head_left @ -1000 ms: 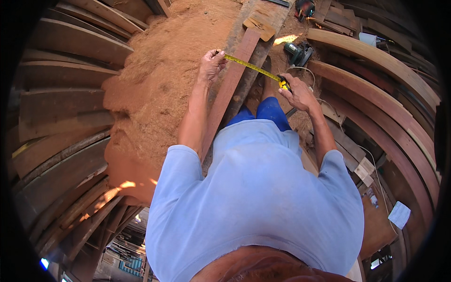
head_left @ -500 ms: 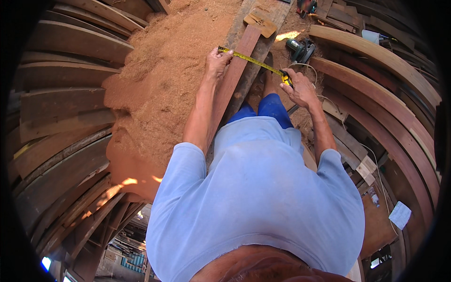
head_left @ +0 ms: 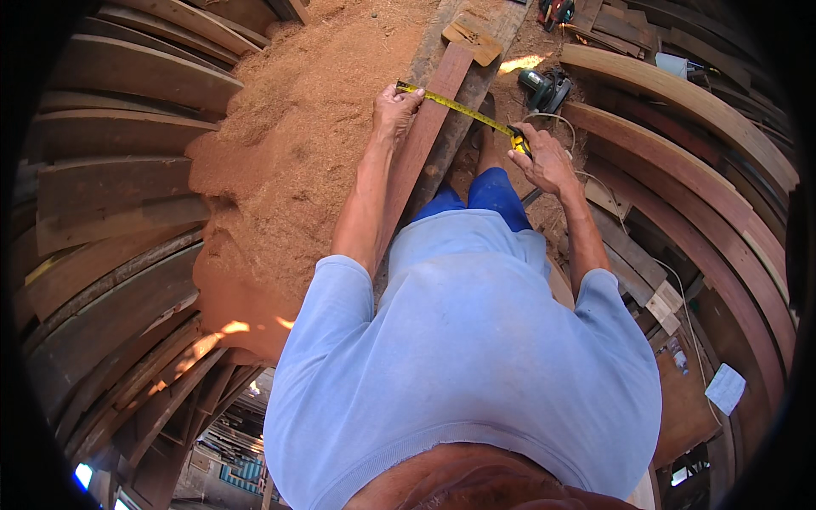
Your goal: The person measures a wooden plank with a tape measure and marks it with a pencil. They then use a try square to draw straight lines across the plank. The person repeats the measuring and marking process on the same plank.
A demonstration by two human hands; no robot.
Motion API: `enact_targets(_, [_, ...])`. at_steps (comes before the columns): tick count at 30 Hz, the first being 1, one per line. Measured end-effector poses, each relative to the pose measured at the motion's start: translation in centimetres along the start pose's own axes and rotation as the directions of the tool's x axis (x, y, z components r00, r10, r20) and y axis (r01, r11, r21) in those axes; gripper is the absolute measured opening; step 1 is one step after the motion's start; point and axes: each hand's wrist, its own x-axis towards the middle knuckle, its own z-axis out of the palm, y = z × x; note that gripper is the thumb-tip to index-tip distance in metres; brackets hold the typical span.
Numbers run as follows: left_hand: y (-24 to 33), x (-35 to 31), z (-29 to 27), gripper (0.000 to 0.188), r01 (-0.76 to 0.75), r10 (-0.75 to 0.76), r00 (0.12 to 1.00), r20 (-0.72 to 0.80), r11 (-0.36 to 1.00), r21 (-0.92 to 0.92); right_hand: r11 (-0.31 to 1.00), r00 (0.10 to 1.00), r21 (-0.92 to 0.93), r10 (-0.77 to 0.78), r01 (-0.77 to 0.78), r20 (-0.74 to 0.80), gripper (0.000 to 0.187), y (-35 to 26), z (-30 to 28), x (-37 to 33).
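A yellow tape measure [head_left: 520, 144] is drawn out, its blade crossing above a long reddish wooden plank [head_left: 432, 126]. My left hand [head_left: 394, 113] pinches the blade close to its end, at the plank's left edge. Closed around the tape's case, my right hand [head_left: 546, 158] is off to the right of the plank. Beneath the plank runs a weathered wooden beam [head_left: 489, 95]. A small flat piece of lighter wood [head_left: 473, 39] lies at the plank's far end.
Sawdust [head_left: 314, 110] is heaped to the left. A green power tool [head_left: 546, 88] with a pale cord rests right of the beam, and a red tool [head_left: 556, 12] lies farther off. Stacked boards line the left [head_left: 127, 136] and right [head_left: 680, 153] sides.
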Motion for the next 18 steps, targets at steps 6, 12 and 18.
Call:
enact_targets(6, [-0.12,0.09,0.07,0.020,-0.004,0.004,1.000,-0.012,1.000,0.002,1.000,1.000,0.020,-0.008,0.009,-0.004,0.054,0.46,0.33,0.12])
enact_targets(12, [0.11,-0.16,0.38,0.020,-0.005,0.005,1.000,-0.030,1.000,0.015,1.000,1.000,0.023,-0.001,0.001,0.018,0.054,0.48,0.28,0.28])
enact_targets(18, [0.23,-0.32,0.24,0.021,-0.005,0.005,1.000,0.004,1.000,-0.023,0.999,1.000,0.035,-0.006,0.005,0.014,0.054,0.75,0.42,0.37])
